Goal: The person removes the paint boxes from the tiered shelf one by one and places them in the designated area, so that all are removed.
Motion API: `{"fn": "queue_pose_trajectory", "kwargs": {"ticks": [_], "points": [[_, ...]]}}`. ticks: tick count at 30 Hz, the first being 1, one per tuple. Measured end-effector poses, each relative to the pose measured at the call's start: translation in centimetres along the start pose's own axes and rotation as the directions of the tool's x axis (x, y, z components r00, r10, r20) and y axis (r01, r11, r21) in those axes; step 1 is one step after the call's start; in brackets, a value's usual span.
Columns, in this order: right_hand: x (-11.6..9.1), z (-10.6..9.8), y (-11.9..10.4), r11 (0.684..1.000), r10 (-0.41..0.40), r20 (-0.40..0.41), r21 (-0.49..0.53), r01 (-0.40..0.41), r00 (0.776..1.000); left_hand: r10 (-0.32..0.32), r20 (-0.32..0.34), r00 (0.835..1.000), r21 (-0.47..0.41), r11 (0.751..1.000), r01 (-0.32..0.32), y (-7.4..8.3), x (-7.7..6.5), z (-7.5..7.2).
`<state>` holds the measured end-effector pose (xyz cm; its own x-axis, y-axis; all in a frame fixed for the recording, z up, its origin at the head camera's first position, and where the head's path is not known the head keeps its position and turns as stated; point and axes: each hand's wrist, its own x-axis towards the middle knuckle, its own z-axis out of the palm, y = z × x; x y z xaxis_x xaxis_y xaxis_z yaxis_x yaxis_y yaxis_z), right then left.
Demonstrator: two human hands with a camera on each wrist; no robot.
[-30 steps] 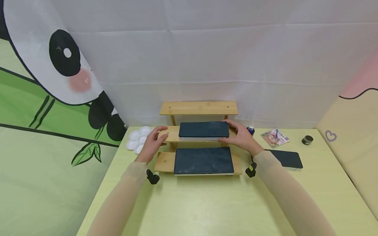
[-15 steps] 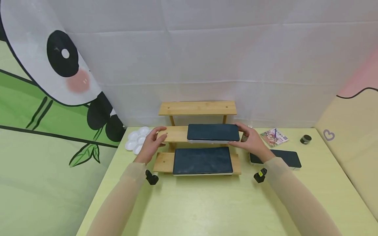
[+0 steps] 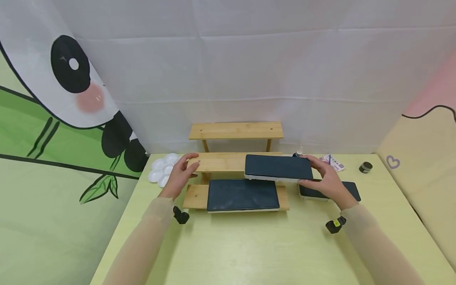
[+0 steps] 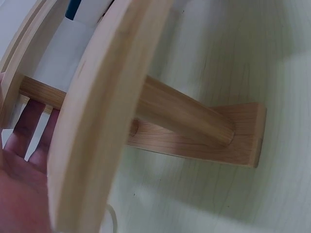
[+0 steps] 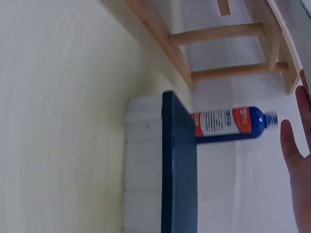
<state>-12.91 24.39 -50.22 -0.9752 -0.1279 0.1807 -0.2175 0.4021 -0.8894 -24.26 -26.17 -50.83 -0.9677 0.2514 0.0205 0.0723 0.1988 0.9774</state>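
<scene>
While left grip (image 3: 179, 176) clasps middle shelf (image 3: 219, 162), right grip (image 3: 329, 182) holds dark-topped box (image 3: 278, 167)

As the right grip pinches its right end, the dark-topped box juts past the middle shelf of a wooden stand (image 3: 236, 130); whether box and shelf touch is unclear. A second box (image 3: 243, 194) lies on the lowest shelf (image 3: 196, 196), a third box (image 3: 350, 190) on the bench (image 3: 231, 245) near a blue bottle (image 5: 228, 124).
</scene>
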Motion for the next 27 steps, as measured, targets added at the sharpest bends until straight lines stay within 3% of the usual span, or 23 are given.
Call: {"fn": "queue_pose_trajectory", "kwargs": {"ticks": [4,15,23,27], "points": [[-2.0,-1.3,0.5,1.0,0.019,-0.01,-0.022,-0.019,1.0,0.007,-0.002,1.0,0.006,1.0,-0.007,0.0,-0.1,0.0],[-7.0,-4.2,2.7,0.998,-0.041,-0.08,-0.057,0.037,0.996,0.029,-0.007,1.0,0.024,0.999,-0.029,-0.1,-0.2,0.0],[-10.0,-5.9,4.2,0.998,-0.057,-0.046,0.009,0.057,0.997,0.007,0.007,1.0,-0.014,1.0,-0.007,0.8,-0.5,0.2],[-11.4,-6.5,4.9,0.995,-0.084,-0.059,0.049,0.087,0.995,0.007,0.012,1.0,-0.022,1.0,-0.006,-0.3,0.0,-0.1]]}}
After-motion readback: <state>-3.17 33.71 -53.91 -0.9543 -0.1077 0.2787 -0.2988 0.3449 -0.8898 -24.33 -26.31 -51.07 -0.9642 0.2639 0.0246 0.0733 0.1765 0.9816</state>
